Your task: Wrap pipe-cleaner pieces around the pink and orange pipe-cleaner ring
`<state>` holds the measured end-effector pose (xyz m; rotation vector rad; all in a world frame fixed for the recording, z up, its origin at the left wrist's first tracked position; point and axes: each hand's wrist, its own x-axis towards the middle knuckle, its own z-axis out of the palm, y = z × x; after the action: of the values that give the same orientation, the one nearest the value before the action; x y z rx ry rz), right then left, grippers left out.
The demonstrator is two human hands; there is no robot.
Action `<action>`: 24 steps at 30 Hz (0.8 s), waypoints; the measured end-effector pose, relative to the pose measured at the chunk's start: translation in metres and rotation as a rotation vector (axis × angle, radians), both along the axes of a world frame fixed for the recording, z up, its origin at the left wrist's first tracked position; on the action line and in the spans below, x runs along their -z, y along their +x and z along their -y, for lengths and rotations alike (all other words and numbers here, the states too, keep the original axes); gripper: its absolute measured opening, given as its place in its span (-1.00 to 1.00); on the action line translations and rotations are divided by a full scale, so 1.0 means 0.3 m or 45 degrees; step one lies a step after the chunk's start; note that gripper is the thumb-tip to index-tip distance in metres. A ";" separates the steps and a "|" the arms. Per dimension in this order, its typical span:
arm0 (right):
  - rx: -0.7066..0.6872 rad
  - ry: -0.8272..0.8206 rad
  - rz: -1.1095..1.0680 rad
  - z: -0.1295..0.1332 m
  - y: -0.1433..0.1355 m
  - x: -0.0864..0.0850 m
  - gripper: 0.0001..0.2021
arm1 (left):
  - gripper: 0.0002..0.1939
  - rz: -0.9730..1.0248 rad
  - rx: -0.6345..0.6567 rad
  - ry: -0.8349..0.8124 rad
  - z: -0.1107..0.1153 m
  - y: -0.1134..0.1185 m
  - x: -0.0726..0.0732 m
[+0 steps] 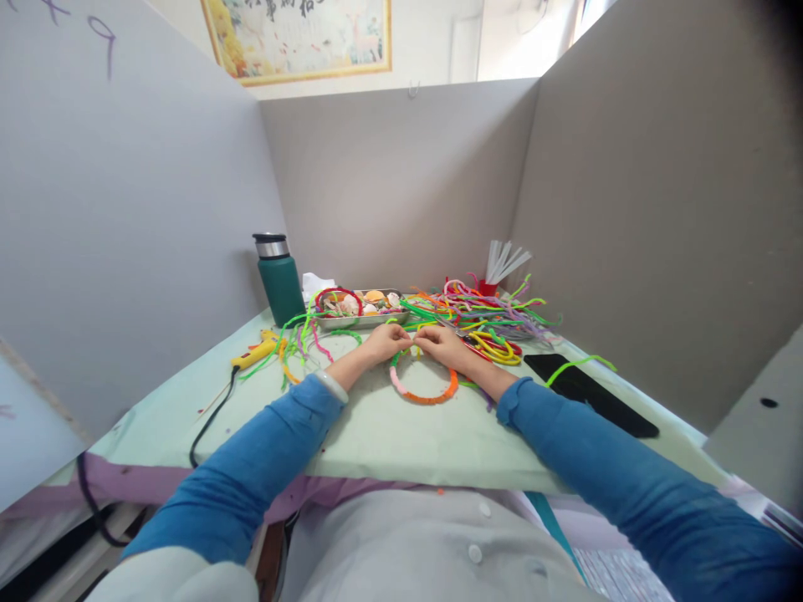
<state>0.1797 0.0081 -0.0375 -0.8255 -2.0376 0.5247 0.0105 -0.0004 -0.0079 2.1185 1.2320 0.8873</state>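
1. Both arms reach forward from the body, in blue sleeves, and draw in toward each other so that the hands meet in the middle.
2. The left hand (387, 341) lies knuckles up, its fingers curled inward toward the other hand.
3. The right hand (441, 344) mirrors it, knuckles up, fingers bent toward the left.
4. The fingertips of the two hands are very close, seemingly touching, though at this size it is hard to be sure.
5. The left wrist shows a pale band at the cuff.
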 end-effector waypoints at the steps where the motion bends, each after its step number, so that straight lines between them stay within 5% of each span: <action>1: 0.001 0.004 0.001 0.000 0.000 0.000 -0.77 | -0.77 -0.010 -0.001 0.003 -0.004 -0.001 0.002; 24: -0.003 0.010 0.025 0.001 0.001 -0.001 -0.78 | -0.73 -0.099 0.009 0.059 -0.029 -0.010 0.023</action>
<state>0.1800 0.0078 -0.0373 -0.8263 -2.0579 0.5114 0.0075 0.0082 -0.0148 2.2114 1.2527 0.8453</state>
